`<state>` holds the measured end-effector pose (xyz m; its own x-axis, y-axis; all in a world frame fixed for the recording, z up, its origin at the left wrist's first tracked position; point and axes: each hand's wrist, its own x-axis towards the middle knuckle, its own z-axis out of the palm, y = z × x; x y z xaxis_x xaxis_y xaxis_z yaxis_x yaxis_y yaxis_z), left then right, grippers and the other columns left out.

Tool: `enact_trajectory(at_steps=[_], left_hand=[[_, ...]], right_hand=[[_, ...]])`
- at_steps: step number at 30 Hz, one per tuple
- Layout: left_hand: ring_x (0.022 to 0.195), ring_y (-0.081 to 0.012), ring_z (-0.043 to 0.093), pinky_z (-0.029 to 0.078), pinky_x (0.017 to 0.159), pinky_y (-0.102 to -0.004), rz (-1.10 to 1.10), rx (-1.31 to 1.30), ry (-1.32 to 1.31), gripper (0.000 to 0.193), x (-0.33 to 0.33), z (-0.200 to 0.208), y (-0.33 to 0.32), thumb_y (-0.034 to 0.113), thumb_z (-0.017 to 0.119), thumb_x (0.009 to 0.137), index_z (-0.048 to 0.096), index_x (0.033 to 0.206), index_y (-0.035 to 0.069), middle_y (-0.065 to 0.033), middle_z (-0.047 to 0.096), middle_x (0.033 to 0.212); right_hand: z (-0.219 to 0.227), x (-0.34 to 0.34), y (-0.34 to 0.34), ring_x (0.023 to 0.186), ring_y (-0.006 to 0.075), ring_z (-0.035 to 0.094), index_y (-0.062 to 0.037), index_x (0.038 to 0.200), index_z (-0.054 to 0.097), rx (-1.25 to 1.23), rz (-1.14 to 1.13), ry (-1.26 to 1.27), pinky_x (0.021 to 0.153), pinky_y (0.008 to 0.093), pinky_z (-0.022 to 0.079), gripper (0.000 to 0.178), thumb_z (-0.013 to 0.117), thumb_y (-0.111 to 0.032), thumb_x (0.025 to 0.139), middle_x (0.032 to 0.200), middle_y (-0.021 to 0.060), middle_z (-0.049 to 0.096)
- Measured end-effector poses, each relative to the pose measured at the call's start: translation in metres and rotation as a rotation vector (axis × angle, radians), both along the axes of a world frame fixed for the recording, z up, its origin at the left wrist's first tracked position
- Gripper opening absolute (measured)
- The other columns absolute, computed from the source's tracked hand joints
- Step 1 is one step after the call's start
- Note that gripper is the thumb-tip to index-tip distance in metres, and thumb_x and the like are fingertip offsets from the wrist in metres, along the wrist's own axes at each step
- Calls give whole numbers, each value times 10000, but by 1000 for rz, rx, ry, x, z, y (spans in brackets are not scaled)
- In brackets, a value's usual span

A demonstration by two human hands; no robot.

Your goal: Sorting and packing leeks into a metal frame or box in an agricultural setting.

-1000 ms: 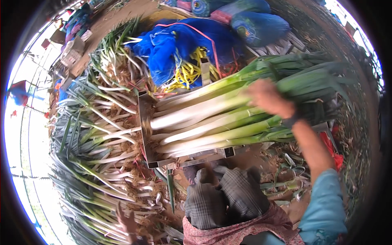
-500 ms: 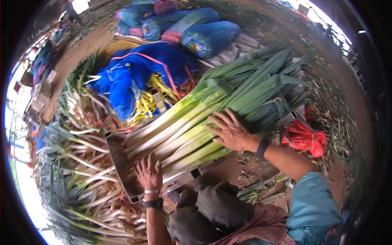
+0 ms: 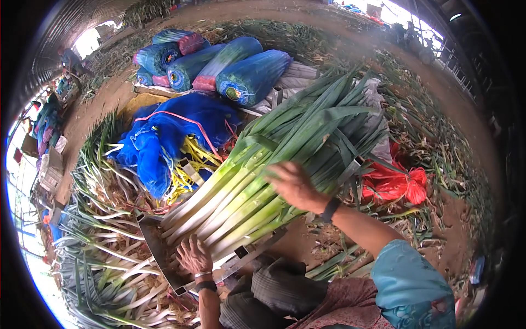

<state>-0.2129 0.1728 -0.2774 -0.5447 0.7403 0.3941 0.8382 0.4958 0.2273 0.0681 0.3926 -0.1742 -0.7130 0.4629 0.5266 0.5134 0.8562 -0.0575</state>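
Brought left hand (image 3: 194, 255) over to the metal rack (image 3: 152, 236) from above the loose leeks (image 3: 112, 263) since a second ago.
Placing it, fingers slightly apart, by the white ends of the lined-up leeks (image 3: 236, 192), laid lengthwise on the rack. Stretching right hand (image 3: 296, 189) over their green part, farther along the rack, too blurred to tell finger spacing; with blue netting (image 3: 156, 131) past the rack's far side, red bag (image 3: 397, 183) near its right end.

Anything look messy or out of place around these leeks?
Mostly untidiness: loose leaf scraps strewn over the ground at right, and blue netting bunched in a crumpled heap, with yellow strips tangled beside it. The leeks in the metal frame show no obvious damage.
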Motion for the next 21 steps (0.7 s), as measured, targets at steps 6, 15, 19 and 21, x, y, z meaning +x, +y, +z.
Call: enact_trajectory(at_steps=[6,15,19,21], left_hand=[[1040,-326,501,377,892,-487,60,-7,38,273,-8,5,-7,306,546,859,630,1087,181,-111,563,1117],[1011,-330,514,368,885,-508,29,65,20,337,-1,-7,-8,411,530,862,646,1089,191,-111,584,1079],[972,-317,519,365,858,-485,31,102,57,327,-6,-5,-14,418,521,861,635,1065,189,-97,584,1042],[1005,-323,515,351,906,-508,31,78,7,322,-6,-6,-12,406,547,851,628,1080,194,-106,580,1068]], right_hand=[[9,62,54,966,365,585,-36,1051,573,-185,-445,2,752,439,507,213,597,-71,842,1073,184,562],[-30,101,61,884,395,617,-17,1039,537,-211,-643,-276,762,473,498,177,482,-74,881,943,229,613],[-38,88,60,824,383,639,-21,1026,538,-222,-713,-310,717,484,490,172,476,-77,875,841,200,642],[-32,91,58,796,380,639,-10,1100,555,-195,-706,-345,709,480,484,258,499,-71,855,811,196,655]])
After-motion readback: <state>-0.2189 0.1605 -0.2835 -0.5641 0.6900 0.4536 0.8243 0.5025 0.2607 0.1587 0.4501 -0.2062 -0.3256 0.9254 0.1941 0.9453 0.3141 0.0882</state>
